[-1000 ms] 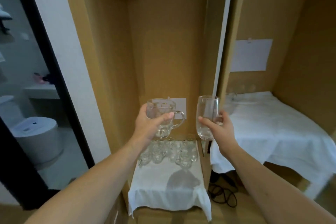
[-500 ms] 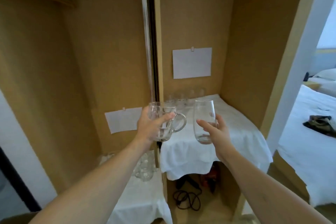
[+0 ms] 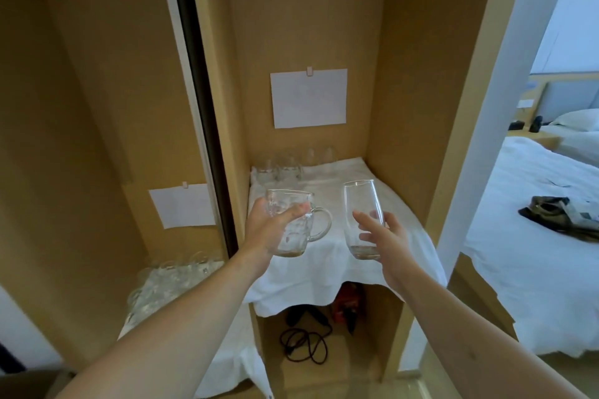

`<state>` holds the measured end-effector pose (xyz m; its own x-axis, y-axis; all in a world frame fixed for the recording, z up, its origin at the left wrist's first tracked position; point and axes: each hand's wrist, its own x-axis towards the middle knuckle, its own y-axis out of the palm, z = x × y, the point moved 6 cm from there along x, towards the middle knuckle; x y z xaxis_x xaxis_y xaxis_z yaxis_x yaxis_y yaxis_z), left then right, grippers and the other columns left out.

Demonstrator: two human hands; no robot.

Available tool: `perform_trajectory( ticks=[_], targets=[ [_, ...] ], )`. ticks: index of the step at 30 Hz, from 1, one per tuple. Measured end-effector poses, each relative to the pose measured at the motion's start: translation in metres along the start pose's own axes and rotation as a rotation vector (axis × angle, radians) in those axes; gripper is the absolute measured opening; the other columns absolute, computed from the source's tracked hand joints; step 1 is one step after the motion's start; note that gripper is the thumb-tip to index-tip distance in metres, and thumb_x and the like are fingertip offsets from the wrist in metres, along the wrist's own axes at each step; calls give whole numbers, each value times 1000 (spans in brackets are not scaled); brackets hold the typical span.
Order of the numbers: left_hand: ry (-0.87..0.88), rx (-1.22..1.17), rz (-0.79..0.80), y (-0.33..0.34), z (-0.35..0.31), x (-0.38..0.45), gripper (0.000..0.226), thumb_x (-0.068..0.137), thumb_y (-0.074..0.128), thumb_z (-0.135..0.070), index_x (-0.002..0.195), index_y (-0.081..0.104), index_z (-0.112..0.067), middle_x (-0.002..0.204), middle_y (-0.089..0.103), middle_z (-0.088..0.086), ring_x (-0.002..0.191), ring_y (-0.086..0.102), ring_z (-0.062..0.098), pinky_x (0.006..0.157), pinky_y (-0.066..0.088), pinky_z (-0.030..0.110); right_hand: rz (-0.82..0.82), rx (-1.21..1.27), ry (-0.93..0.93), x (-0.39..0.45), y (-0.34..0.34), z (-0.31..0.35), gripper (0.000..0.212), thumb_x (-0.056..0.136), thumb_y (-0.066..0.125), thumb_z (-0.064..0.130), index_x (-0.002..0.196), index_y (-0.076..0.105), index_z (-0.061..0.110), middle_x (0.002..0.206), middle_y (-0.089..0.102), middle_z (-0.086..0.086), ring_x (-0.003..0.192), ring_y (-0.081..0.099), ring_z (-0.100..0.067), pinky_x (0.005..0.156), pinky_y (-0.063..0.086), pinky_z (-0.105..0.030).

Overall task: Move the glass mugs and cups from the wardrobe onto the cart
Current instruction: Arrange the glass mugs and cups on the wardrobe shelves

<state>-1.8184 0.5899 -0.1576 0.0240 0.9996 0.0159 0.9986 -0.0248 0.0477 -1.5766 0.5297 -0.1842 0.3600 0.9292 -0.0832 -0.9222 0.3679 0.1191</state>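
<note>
The wardrobe (image 3: pixel 324 26), in tan board, is filling most of the view, split by a dark upright door edge (image 3: pixel 201 107) into a left bay and a right bay. A bed (image 3: pixel 534 236) with white sheets is showing past the white door frame on the right, with a dark bundle (image 3: pixel 564 217) lying on it. In the right bay a shelf draped in a white cloth (image 3: pixel 324 272) is carrying a cluster of glasses (image 3: pixel 285 168) at its back left corner, under a white sheet of paper (image 3: pixel 309 97) clipped to the back wall. Below that shelf a black cable (image 3: pixel 304 345) is lying coiled on the floor. In the left bay more glass mugs (image 3: pixel 168 278) are crowding a lower cloth-covered shelf. The left hand (image 3: pixel 269 230) is gripping a glass mug (image 3: pixel 296 225) round its body, handle pointing right, upright above the right shelf. The right hand (image 3: pixel 385 236) is holding a tall glass cup (image 3: pixel 361 214) upright just beside it, the two glasses apart.
</note>
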Motion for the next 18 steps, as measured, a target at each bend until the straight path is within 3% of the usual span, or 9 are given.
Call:
perform_trajectory(
  ticks=[3,8,11,15,18],
  targets=[
    [-40,12,-25,10,9,7,89,41,95,-62,118,61,-33,115,70,-6,104,68,16,90,59,44,3,34,48,10,-10,-8,66,64,85,61,116,60,29,116,67,-8,105,67,-24,66,58,-34],
    [-61,30,-8,27,18,32,87,40,95,-62,113,58,-33,114,68,-6,102,69,16,77,57,36,62,283,252,33,-16,-24,79,71,81,62,127,55,13,121,61,-18,102,69,-35,83,61,-51],
    [-53,47,0,37,20,57,84,41,94,-63,112,60,-31,112,69,-8,100,69,14,77,57,35,100,430,316,54,-16,-28,75,78,77,59,128,50,10,120,59,-21,96,72,-38,88,57,-61],
    [-29,60,21,52,20,99,79,44,95,-62,110,65,-30,108,72,-7,99,71,14,82,61,41,122,451,353,89,-15,-31,71,79,79,54,127,50,10,124,57,-22,100,71,-41,90,56,-61],
    [-37,34,12,62,22,137,86,42,94,-63,115,63,-31,113,71,-7,102,69,16,83,61,44,162,404,360,121,-10,-30,58,78,81,37,120,54,9,116,59,-23,91,70,-39,91,57,-56]
  ],
)
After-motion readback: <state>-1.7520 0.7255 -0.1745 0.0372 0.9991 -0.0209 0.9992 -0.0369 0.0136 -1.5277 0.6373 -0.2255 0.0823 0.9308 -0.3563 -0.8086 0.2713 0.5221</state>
